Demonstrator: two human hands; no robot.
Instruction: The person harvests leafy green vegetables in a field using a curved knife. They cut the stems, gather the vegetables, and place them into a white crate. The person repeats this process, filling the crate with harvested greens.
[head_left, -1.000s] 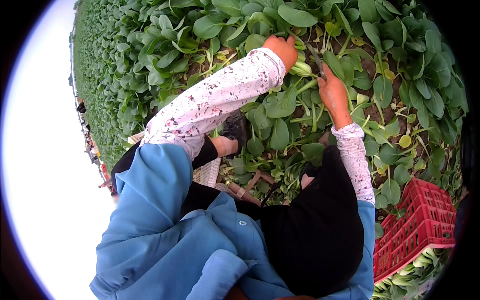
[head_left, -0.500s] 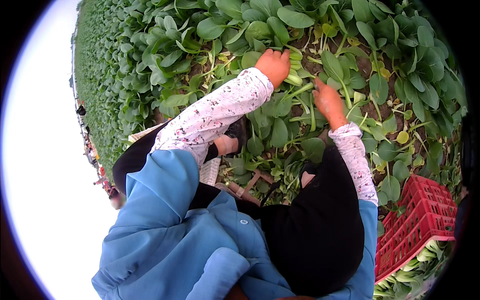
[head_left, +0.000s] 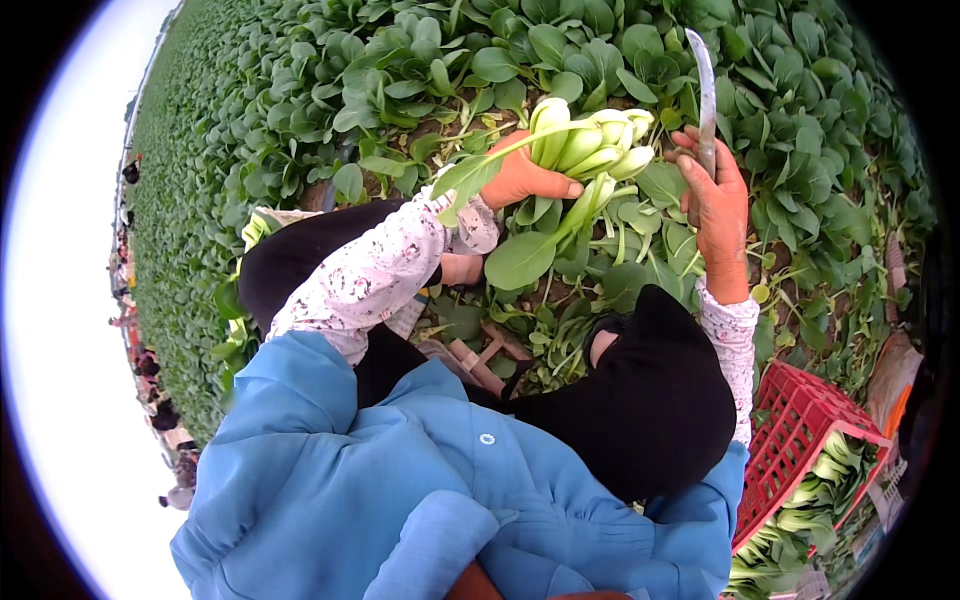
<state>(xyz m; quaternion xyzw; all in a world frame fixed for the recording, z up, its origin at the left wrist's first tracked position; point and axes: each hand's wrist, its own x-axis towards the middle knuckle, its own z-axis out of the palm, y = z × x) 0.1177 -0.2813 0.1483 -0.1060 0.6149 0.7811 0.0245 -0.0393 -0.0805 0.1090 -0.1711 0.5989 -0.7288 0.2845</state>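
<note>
My left hand [head_left: 522,180] is closed around several heads of bok choy [head_left: 580,140], their pale green bases turned to the right. A single leaf on a long stalk [head_left: 470,178] lies across the back of that hand, and more leaves hang below it. To the right, my right hand [head_left: 722,205] grips a knife [head_left: 706,100] by its handle, much of which the fingers hide. The curved blade points up and away from me, apart from the bok choy.
At the lower right stands a red plastic crate [head_left: 790,425] with bok choy [head_left: 800,520] in it. Rows of growing bok choy [head_left: 420,60] spread ahead and to the left. Cut leaves litter the soil between my feet. Far left, several people show small along the field's edge.
Both hands have risen from the plants at ground level. My left hand now holds a bunch of bok choy clear of the soil; the knife in my right hand has swung upright.
</note>
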